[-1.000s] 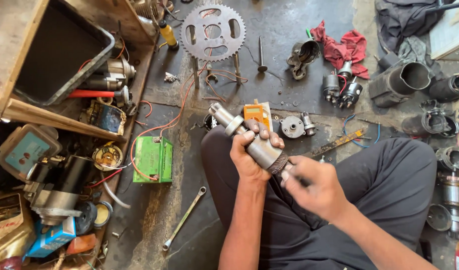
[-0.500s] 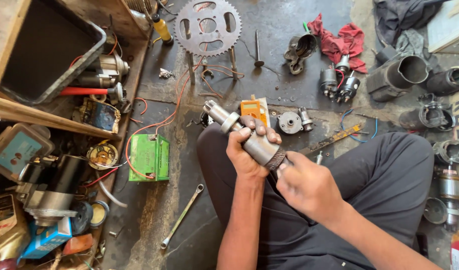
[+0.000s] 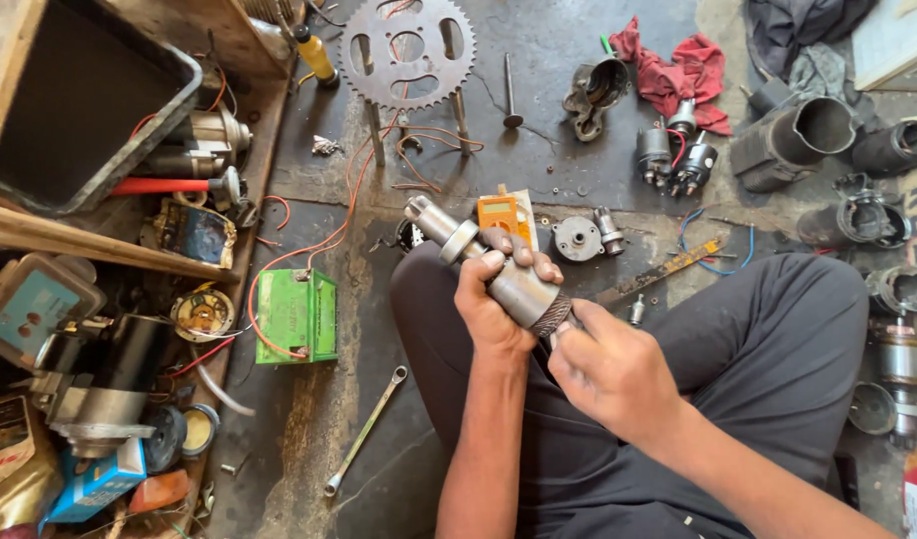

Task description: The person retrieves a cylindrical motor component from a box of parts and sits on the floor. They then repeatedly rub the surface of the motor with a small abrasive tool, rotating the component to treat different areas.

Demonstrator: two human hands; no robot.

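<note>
The person sits cross-legged on the stained concrete floor (image 3: 538, 120), dark grey trousers (image 3: 778, 339) filling the lower right, and the only bare strip of floor runs between the knees and the clutter on the left. Along that left edge a wooden shelf (image 3: 109, 255) holds a black plastic tray (image 3: 79, 90), motor housings and tins, crowding right up to its lip. Near the top edge a large toothed sprocket (image 3: 406, 50) lies flat, with a red rag (image 3: 678, 75) and dark cylinder sleeves (image 3: 808, 135) well apart to the right. A green battery (image 3: 297, 314) sits just beside the left knee, red wire looping from it, and a combination spanner (image 3: 366, 429) lies angled on the floor below it. Over the lap, the left hand (image 3: 493, 299) is wrapped tight around a steel motor armature (image 3: 488, 265), tilted with its shaft end up and to the left. The right hand (image 3: 613, 369) is closed at the armature's ribbed lower end, fingertips pinched there; what they pinch I cannot tell. An orange multimeter (image 3: 500, 212) rests just behind the knuckles
</note>
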